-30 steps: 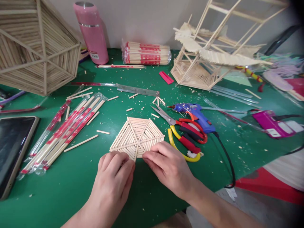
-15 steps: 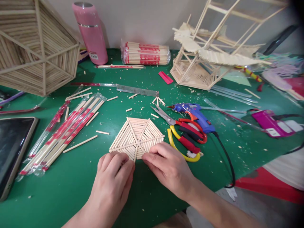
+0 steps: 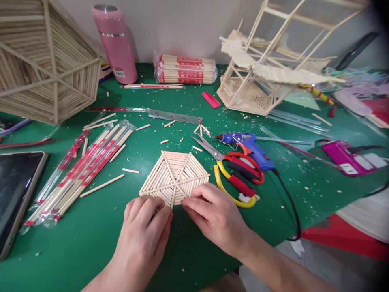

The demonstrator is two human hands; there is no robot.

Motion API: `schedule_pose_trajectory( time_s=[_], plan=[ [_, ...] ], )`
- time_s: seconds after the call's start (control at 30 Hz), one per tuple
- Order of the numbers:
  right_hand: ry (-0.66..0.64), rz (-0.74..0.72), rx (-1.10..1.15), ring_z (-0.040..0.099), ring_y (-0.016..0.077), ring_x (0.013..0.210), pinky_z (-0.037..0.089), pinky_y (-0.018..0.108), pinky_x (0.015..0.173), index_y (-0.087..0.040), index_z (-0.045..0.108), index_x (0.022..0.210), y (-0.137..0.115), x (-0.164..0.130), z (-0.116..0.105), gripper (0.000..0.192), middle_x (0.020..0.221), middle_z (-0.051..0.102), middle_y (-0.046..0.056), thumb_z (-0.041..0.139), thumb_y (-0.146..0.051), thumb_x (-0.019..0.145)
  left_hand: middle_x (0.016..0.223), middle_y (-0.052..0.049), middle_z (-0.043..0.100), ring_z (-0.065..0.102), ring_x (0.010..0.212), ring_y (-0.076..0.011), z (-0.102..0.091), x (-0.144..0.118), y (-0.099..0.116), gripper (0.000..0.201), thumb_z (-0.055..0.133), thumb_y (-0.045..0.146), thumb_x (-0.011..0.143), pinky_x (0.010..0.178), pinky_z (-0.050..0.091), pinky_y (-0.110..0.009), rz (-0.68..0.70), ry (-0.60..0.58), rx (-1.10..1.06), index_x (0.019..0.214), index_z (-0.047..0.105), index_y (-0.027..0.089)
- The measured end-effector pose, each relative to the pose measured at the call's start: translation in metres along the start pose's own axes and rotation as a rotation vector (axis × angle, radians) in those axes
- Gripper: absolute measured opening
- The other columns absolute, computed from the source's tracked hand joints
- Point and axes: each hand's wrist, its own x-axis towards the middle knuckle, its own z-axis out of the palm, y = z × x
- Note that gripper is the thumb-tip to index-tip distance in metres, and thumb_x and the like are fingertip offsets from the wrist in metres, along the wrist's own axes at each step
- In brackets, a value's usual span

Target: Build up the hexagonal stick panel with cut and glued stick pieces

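A hexagonal panel of thin wooden sticks (image 3: 182, 168), with spokes crossing at its centre, lies flat on the green table. My left hand (image 3: 145, 227) has its fingers closed on the panel's near left edge, beside the end of the front spoke. At the near right edge my right hand (image 3: 217, 217) pinches the panel between thumb and fingers. Both sets of fingertips are partly hidden. Just right of the panel lie scissors (image 3: 214, 150) with red and yellow handles, and a blue hot glue gun (image 3: 249, 144).
Packs of wooden sticks (image 3: 85, 174) and a phone-like dark-screened device (image 3: 20, 194) lie left. Behind stand a large stick-built panel (image 3: 75, 87), a pink bottle (image 3: 117, 48), a wrapped stick bundle (image 3: 186, 69) and a stick-built frame (image 3: 255, 85). The glue gun's black cord (image 3: 290, 207) runs off the right edge.
Almost nothing differs. The whole view has shifted very slightly, and both hands keep their place on the panel.
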Motion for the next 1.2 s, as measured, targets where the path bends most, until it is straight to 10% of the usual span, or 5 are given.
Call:
schedule_pose_trajectory(
  time_s=[0.33,0.53,1.2],
  plan=[
    [0.217,0.185,0.298,0.055,0.0134,0.072,0.047,0.024,0.061,-0.02,0.051,0.104,0.0,-0.01,-0.007,0.021,0.084,0.055,0.002,0.047,-0.012,0.085,0.086,-0.005,0.056,0.048,0.079,-0.0177,0.002,-0.003,-0.001,0.016,0.048,0.007,0.084,0.071,0.038,-0.034,0.004,0.011,0.003,0.092,0.057,0.018],
    [0.304,0.318,0.439,0.048,0.0103,0.061,0.039,0.022,0.054,-0.021,0.044,0.072,0.0,-0.016,-0.013,0.024,0.067,0.047,-0.002,0.035,-0.017,0.093,0.09,-0.007,0.058,0.048,0.084,-0.0216,0.004,-0.004,0.001,0.017,0.047,0.011,0.085,0.075,0.035,-0.039,0.073,0.051,0.107,0.094,0.061,0.017],
    [0.139,0.187,0.017,0.052,0.0223,0.089,0.047,0.039,0.076,-0.017,0.048,0.102,-0.005,-0.008,0.004,0.032,0.095,0.054,0.008,0.053,-0.006,0.072,0.091,-0.011,0.061,0.049,0.089,-0.0265,0.006,0.001,0.008,0.025,0.044,0.024,0.088,0.081,0.031,-0.042,0.118,0.02,0.258,0.095,0.067,0.016]
  ],
)
